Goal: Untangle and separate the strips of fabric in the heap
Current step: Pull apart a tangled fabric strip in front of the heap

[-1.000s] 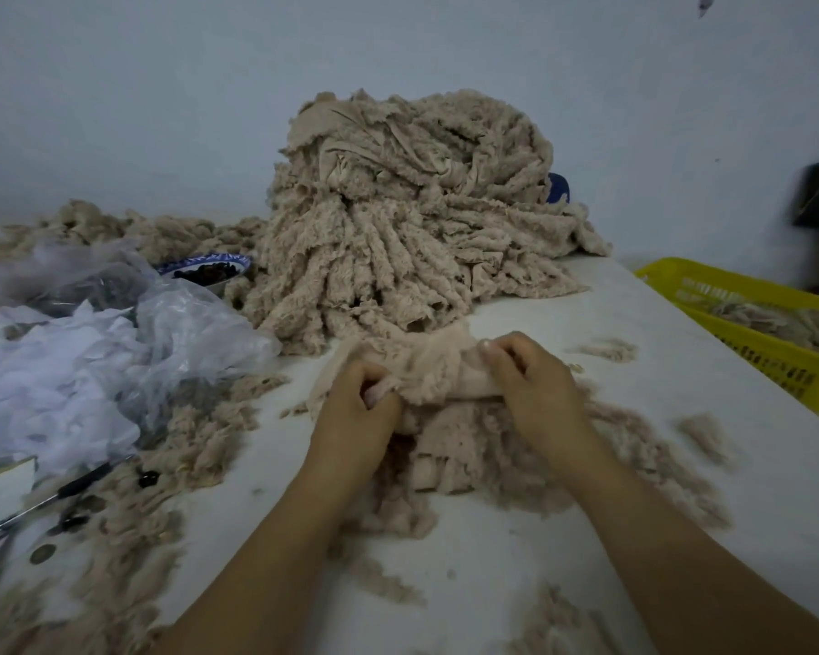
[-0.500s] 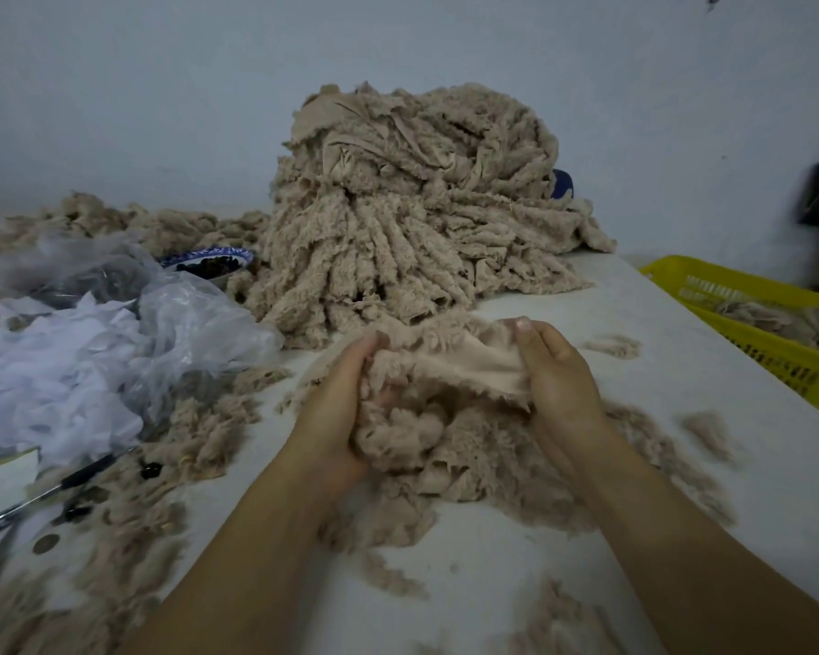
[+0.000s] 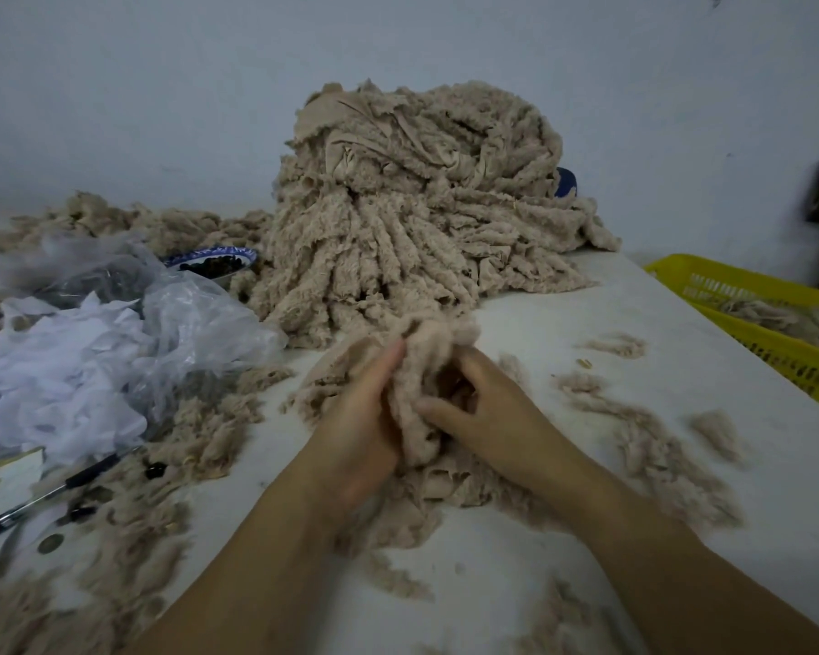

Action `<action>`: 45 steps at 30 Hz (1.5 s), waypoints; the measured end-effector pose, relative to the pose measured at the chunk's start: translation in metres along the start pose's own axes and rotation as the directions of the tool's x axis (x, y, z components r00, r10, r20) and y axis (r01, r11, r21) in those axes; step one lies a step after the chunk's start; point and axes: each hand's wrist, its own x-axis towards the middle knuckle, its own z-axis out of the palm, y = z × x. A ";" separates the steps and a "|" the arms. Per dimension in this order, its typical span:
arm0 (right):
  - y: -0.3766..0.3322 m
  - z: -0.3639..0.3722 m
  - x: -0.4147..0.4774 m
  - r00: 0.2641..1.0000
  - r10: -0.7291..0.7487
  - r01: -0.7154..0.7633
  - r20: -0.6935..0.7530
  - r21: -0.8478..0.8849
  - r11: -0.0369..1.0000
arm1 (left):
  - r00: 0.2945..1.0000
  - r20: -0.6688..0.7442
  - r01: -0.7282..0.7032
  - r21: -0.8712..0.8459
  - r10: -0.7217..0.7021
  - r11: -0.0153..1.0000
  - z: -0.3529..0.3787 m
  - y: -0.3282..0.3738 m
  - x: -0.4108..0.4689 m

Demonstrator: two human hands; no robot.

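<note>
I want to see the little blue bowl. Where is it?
In the head view, the blue bowl sits at the back left of the table, between the crumpled plastic bag and the big heap of fabric strips.

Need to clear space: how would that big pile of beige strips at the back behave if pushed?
The pile would probably slump and spread, not slide whole: its strips hang loose. Fluffy, so likely light for its bulk. It may shed, as fluff litters the table.

Bare table (image 3: 540, 319) to the right, heap (image 3: 422, 219) blocking ahead, plastic bags (image 3: 195, 323) left, basket (image 3: 776, 361) far right
</note>
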 end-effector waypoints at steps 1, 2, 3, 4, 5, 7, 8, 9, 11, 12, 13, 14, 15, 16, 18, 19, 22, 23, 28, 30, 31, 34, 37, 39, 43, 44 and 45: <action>0.002 0.003 0.001 1.000 -0.014 0.015 0.010 -0.109 0.994 | 1.000 0.008 0.014 0.063 -0.014 0.998 0.001 -0.004 0.000; 0.002 0.004 0.002 1.000 0.003 -0.003 -0.003 -0.154 0.988 | 1.000 0.010 0.017 0.116 -0.019 0.993 0.002 -0.007 0.000; 0.005 0.002 0.004 0.999 0.024 -0.029 -0.040 -0.127 0.991 | 1.000 0.000 0.006 0.164 -0.006 0.987 0.004 -0.008 -0.001; 0.006 -0.002 0.006 0.992 0.071 -0.073 -0.105 -0.014 0.997 | 0.999 -0.026 -0.027 0.212 0.033 0.977 0.004 -0.007 -0.001; 0.006 -0.011 0.008 0.964 0.165 -0.116 -0.208 0.229 0.967 | 0.992 -0.076 -0.073 0.277 0.098 0.958 0.002 -0.006 -0.001; 0.006 -0.042 0.016 0.851 0.373 0.061 -0.370 0.775 0.629 | 0.953 -0.170 -0.160 0.424 0.252 0.891 -0.004 -0.001 0.001; 0.009 -0.055 0.018 0.799 0.442 0.212 -0.408 0.879 0.427 | 0.934 -0.204 -0.164 0.482 0.293 0.861 -0.007 0.000 0.002; 0.014 -0.063 0.017 0.756 0.507 0.271 -0.414 0.903 0.333 | 0.926 -0.220 -0.143 0.544 0.305 0.827 -0.011 -0.001 0.003; 0.015 -0.060 0.012 0.734 0.556 0.051 -0.391 0.847 0.528 | 0.934 -0.190 -0.077 0.719 0.302 0.691 -0.013 -0.005 0.004; 0.016 -0.051 0.010 0.761 0.509 -0.116 -0.403 0.687 0.717 | 0.951 -0.156 -0.037 0.801 0.268 0.597 -0.013 -0.007 0.003; 0.018 -0.042 0.008 0.811 0.417 -0.233 -0.411 0.427 0.874 | 0.973 -0.109 -0.001 0.878 0.202 0.479 -0.014 -0.010 0.003; 0.018 -0.035 0.006 0.874 0.309 -0.281 -0.375 0.130 0.951 | 0.991 -0.045 0.002 0.949 0.130 0.316 -0.015 -0.014 0.003; 0.020 -0.028 0.006 0.927 0.252 -0.297 -0.278 -0.133 0.946 | 0.998 0.016 -0.025 0.991 0.069 0.129 -0.017 -0.019 0.004; 0.023 -0.022 0.006 0.952 0.249 -0.298 -0.177 -0.357 0.886 | 0.997 0.051 -0.051 0.999 0.053 -0.002 -0.020 -0.023 0.005; 0.028 -0.019 0.006 0.954 0.284 -0.280 -0.098 -0.633 0.722 | 0.985 0.011 -0.015 1.000 0.173 0.018 -0.021 -0.023 0.006; 0.030 -0.020 0.007 0.961 0.256 -0.262 -0.104 -0.637 0.725 | 0.967 -0.033 0.007 0.995 0.253 0.101 -0.023 -0.021 0.007; 0.025 -0.022 0.007 0.964 0.133 -0.178 -0.229 -0.185 0.967 | 0.884 -0.253 0.049 0.886 0.394 0.460 -0.025 -0.014 0.010; 0.021 -0.024 0.007 0.947 0.139 -0.139 -0.290 0.020 0.990 | 0.849 -0.321 0.021 0.813 0.419 0.582 -0.023 -0.011 0.010; 0.006 -0.023 0.007 0.919 0.187 -0.029 -0.347 0.413 0.910 | 0.923 -0.285 -0.130 0.402 0.259 0.906 -0.010 -0.003 0.004; -0.001 -0.016 0.005 0.938 0.022 0.075 -0.345 0.267 0.961 | 0.975 -0.151 -0.036 0.623 0.165 0.781 -0.006 -0.008 -0.002; -0.004 -0.012 0.005 0.943 -0.053 0.123 -0.329 0.195 0.973 | 0.981 -0.120 -0.024 0.706 0.153 0.708 -0.005 -0.011 -0.002; -0.010 -0.005 0.005 0.974 -0.067 0.113 -0.218 0.207 0.972 | 0.938 -0.273 0.005 0.627 0.214 0.779 -0.002 -0.010 0.003; -0.004 -0.002 0.002 0.994 0.055 -0.061 0.098 0.052 0.997 | 0.924 -0.353 -0.066 0.230 0.147 0.971 -0.005 0.004 0.004; 0.003 0.003 0.001 0.989 0.012 0.016 0.149 -0.183 0.983 | 0.928 -0.352 -0.123 0.004 0.117 0.992 -0.009 0.013 0.003; 0.006 -0.017 0.008 0.965 0.030 -0.074 -0.262 -0.160 0.984 | 0.874 -0.460 -0.317 -0.299 0.155 0.900 -0.022 0.030 0.001; 0.009 -0.026 0.008 0.944 0.051 -0.110 -0.325 -0.167 0.980 | 0.848 -0.503 -0.369 -0.331 0.169 0.868 -0.026 0.035 0.001; 0.012 -0.033 0.008 0.923 0.089 -0.161 -0.374 -0.166 0.973 | 0.818 -0.546 -0.415 -0.342 0.181 0.843 -0.030 0.038 0.001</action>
